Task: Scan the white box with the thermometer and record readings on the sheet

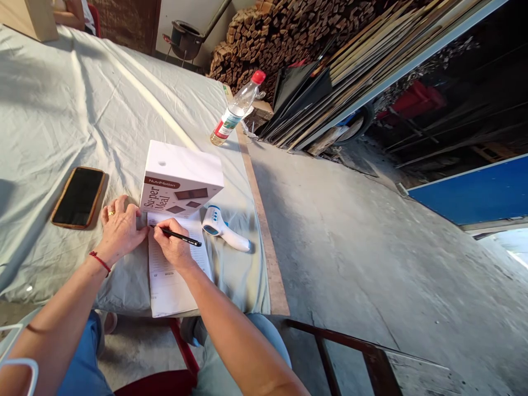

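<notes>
Bare forearms, no sleeves in view. Left hand (119,228) with a gold ring (111,212) on one of the fingers and a thin red thread bracelet (100,262) around the wrist. Right hand (173,245) plain, without jewellery. Blue garment over the left thigh, paler grey-blue cloth over the right knee.

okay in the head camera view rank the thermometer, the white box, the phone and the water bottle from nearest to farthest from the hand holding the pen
From the right hand:
1. White box, just beyond the knuckles, on the top edge of the paper.
2. Thermometer, lying to the hand's right; close to the box's rank.
3. Phone, off to the left, past the left hand.
4. Water bottle, far up by the table edge.
</notes>
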{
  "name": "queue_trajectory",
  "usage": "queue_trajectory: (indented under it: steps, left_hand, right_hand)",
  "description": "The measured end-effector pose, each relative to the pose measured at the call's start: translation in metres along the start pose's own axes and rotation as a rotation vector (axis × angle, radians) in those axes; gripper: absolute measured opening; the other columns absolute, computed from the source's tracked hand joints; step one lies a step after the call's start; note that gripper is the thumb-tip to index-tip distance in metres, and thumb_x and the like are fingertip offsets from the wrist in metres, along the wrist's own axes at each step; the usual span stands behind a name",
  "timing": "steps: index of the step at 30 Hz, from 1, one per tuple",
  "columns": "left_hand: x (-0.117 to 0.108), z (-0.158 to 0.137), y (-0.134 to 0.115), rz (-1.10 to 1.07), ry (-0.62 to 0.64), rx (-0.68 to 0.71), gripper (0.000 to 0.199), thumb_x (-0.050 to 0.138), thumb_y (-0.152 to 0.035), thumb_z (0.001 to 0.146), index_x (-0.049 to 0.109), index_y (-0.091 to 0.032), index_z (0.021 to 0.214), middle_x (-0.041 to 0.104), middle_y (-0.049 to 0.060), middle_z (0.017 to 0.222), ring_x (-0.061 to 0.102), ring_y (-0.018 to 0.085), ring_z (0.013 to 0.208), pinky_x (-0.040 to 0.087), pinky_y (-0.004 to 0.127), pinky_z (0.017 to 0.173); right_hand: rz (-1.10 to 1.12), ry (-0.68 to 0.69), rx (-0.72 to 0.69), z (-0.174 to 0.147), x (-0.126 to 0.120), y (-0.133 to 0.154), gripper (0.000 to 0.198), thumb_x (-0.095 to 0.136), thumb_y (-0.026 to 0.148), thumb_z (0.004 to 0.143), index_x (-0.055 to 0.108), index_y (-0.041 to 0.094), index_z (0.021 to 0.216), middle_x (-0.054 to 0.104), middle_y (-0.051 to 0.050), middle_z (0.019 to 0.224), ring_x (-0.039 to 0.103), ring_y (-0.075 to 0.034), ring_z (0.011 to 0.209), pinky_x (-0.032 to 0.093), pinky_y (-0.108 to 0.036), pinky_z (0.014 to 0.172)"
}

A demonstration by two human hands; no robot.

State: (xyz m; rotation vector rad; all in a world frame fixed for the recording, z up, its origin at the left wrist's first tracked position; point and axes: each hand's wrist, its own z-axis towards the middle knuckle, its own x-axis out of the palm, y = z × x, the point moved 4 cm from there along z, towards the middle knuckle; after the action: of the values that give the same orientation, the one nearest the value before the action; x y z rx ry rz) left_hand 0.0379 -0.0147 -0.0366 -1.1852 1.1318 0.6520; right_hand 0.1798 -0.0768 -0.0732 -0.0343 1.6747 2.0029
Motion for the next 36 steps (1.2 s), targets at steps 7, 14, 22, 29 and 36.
queue_trajectory:
  steps: [7, 14, 22, 29, 36]
  left_hand:
    - [-0.0026, -0.0009, -0.0028, 0.067, 0.031, -0.016, 0.032, 0.070, -0.030, 0.079, 0.066, -0.019, 0.108, 0.042, 0.018, 0.155, 0.038, 0.038, 0.146, 0.027, 0.057, 0.120]
    - [-0.0027, -0.0005, -0.0030, 0.073, 0.048, -0.022, 0.033, 0.070, -0.030, 0.080, 0.066, -0.019, 0.111, 0.041, 0.018, 0.156, 0.036, 0.037, 0.147, 0.026, 0.056, 0.121]
    - [-0.0021, 0.0003, -0.0031, 0.059, 0.045, -0.027, 0.034, 0.072, -0.029, 0.078, 0.066, -0.018, 0.110, 0.041, 0.018, 0.156, 0.036, 0.038, 0.147, 0.026, 0.057, 0.120]
    - [-0.0016, 0.0004, -0.0019, 0.054, 0.030, -0.015, 0.033, 0.071, -0.029, 0.077, 0.066, -0.019, 0.108, 0.043, 0.017, 0.154, 0.037, 0.038, 0.146, 0.027, 0.058, 0.120]
    - [-0.0023, 0.0008, -0.0030, 0.062, 0.038, -0.027, 0.034, 0.072, -0.030, 0.077, 0.067, -0.019, 0.109, 0.042, 0.017, 0.155, 0.037, 0.038, 0.146, 0.027, 0.058, 0.120]
  right_hand:
    - [-0.009, -0.042, -0.087, -0.0004, 0.0002, -0.0030, 0.018, 0.055, 0.038, 0.083, 0.058, 0.022, 0.077, 0.064, -0.001, 0.070, 0.058, -0.017, 0.064, 0.051, -0.030, 0.067]
    - [-0.034, -0.035, -0.102, -0.0008, 0.0003, -0.0032, 0.018, 0.055, 0.038, 0.084, 0.058, 0.022, 0.077, 0.065, -0.001, 0.070, 0.059, -0.017, 0.064, 0.051, -0.029, 0.066]
    - [-0.052, -0.060, -0.116, -0.0008, 0.0003, -0.0038, 0.016, 0.055, 0.036, 0.084, 0.057, 0.022, 0.077, 0.063, -0.001, 0.069, 0.058, -0.016, 0.063, 0.051, -0.029, 0.067]
    - [-0.056, -0.065, -0.096, -0.0015, -0.0004, -0.0051, 0.017, 0.055, 0.037, 0.084, 0.058, 0.022, 0.078, 0.064, -0.001, 0.070, 0.058, -0.017, 0.064, 0.051, -0.030, 0.067]
    - [-0.080, -0.103, -0.135, -0.0033, -0.0021, -0.0034, 0.015, 0.054, 0.035, 0.084, 0.056, 0.022, 0.077, 0.061, -0.001, 0.069, 0.056, -0.017, 0.063, 0.050, -0.030, 0.066]
